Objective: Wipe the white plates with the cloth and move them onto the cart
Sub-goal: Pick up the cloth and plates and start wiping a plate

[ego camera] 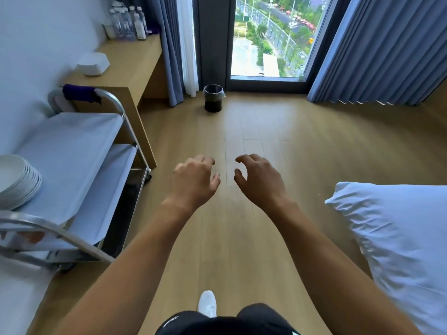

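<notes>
A stack of several white plates stands on the near left end of the cart's top shelf, which is covered with white sheeting. A purple cloth hangs over the cart's far metal handle. A second stack of white dishes sits on the wooden desk beyond the cart. My left hand and my right hand hover side by side over the wooden floor, right of the cart. Both have loosely curled fingers and hold nothing.
Several water bottles stand at the desk's far end. A dark waste bin sits by the window. Blue curtains hang on either side. A white pillow on a bed fills the right. The cart's near handle curves at lower left.
</notes>
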Motion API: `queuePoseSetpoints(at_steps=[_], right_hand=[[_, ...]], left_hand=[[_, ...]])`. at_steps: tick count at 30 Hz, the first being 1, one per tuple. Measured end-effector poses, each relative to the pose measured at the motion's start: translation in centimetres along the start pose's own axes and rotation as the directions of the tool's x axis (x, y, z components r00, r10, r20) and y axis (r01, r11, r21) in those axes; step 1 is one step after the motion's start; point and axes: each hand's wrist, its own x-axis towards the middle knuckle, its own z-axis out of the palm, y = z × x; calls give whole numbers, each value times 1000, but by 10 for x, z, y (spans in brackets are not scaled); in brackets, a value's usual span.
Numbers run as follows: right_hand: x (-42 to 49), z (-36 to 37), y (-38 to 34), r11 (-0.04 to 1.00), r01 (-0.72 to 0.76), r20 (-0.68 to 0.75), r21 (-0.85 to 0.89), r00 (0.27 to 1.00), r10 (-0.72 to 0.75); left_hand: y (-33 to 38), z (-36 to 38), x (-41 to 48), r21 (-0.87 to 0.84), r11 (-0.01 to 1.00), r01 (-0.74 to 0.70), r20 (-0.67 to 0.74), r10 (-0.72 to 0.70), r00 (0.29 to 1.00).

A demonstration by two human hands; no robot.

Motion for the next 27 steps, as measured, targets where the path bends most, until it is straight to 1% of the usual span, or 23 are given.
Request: queuePoseSetpoints(at_steps=[4,7,11,15,21,24,27], right_hand=[[71,9,3,999,-15,-20,28,1000,16],[123,20,14,999,-27,-7,40,1000,27],[199,39,41,998,-31,18,62,999,30],[286,56,77,997,-20,18,77,1000,19],[425,62,110,996,33,63,83,997,-38],[491,70,108,993,74,82,93,993,-81],[550,89,95,985,127,91,115,986,-138]], left_hand=[[-21,7,67,3,1000,-9,25,9,1000],[-32,21,115,-10,1000,-10,52,10,999],[-45,48,191,-29,1000,2,82,0,997],[-54,75,279,-16,1000,10,73,-9,997],[-74,91,404,-40,994,101,71,-98,993],[-97,94,452,-74,985,156,37,-154,987],[-130,100,492,-65,977,201,23,-200,980]])
